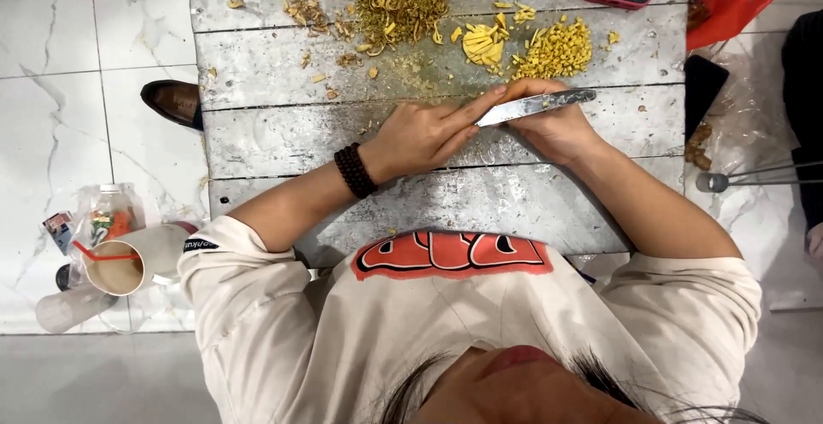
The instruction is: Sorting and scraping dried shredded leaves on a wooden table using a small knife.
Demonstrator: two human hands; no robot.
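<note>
The right hand (557, 128) is gripping the knife (536, 105), its blade lying left to right, while the left hand's (420, 137) extended fingers (480, 102) are touching the blade's left end, nearer than the far yellow pieces (555, 49)

Food-prep workshop: scrap-strewn metal table (283, 141)

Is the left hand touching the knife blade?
Touching. The head view shows the left hand with its fingertips laid along the knife blade, no gap visible.

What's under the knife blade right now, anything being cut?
The knife lies across the right hand, with the left hand fingertips pressing its blade. Below is bare grey board. Whether a piece sits beneath is hidden by the fingers.
</note>
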